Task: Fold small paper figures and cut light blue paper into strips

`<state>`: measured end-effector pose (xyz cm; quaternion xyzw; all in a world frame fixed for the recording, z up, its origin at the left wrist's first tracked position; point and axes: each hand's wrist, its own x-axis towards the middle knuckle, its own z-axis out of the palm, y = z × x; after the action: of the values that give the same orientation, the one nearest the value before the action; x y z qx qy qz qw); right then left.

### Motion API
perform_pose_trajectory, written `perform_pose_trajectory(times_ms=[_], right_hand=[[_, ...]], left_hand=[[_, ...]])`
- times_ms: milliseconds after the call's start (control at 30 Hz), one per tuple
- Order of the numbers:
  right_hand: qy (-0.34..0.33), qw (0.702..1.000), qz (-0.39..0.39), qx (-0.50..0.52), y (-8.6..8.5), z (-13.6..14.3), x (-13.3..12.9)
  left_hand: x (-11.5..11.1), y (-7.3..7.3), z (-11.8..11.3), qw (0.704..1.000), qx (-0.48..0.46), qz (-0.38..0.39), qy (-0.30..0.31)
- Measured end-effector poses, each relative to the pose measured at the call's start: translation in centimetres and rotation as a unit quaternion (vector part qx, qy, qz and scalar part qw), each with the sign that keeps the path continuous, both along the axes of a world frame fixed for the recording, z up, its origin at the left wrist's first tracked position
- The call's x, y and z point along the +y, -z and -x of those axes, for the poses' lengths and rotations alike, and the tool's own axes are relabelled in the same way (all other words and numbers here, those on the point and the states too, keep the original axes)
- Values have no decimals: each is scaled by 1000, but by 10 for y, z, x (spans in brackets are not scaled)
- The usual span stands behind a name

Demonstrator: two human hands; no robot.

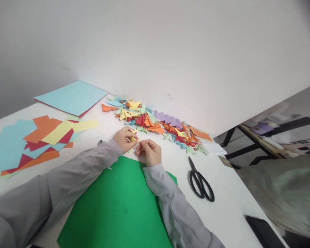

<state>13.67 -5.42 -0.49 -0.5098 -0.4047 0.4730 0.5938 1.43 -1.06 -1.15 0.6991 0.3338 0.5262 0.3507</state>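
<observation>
one left hand: pinching yellow paper.
one right hand: fingers bunched close beside it, grip unclear.
black scissors: right of both hands.

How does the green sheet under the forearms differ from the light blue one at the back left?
The green sheet runs off the picture's bottom and the sleeves cover part of it; the light blue sheet shows whole and uncovered. Red edging shows beneath the light blue sheet, none beneath the green sheet. Both seem to lie flat on the white table.
</observation>
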Motion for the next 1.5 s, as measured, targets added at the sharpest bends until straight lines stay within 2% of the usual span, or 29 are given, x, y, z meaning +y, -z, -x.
perform_pose_trajectory(times_ms=[233,367,667,867,1067,1233,1367,1500], right_hand=[[-15,1000,-3,-12,-1,1,0],[-2,1000,-6,-23,0,1,0],[-6,1000,9,-6,0,0,0],[6,992,-29,-121,-1,4,-1],[64,957,-96,-265,3,-1,2],[72,948,-86,-299,9,-7,4],[71,944,-89,-309,14,-10,6],[77,932,-118,-333,15,-12,7]], left_hand=[[-2,-3,1,1000,11,1,6],[-2,-2,1,1000,20,2,16],[0,-1,-1,999,-22,47,9],[-1,2,-2,993,-55,89,45],[-1,3,-1,988,-77,107,82],[-5,-6,3,980,-88,132,124],[-10,-15,5,967,-132,157,154],[-8,-20,4,929,-210,263,151]])
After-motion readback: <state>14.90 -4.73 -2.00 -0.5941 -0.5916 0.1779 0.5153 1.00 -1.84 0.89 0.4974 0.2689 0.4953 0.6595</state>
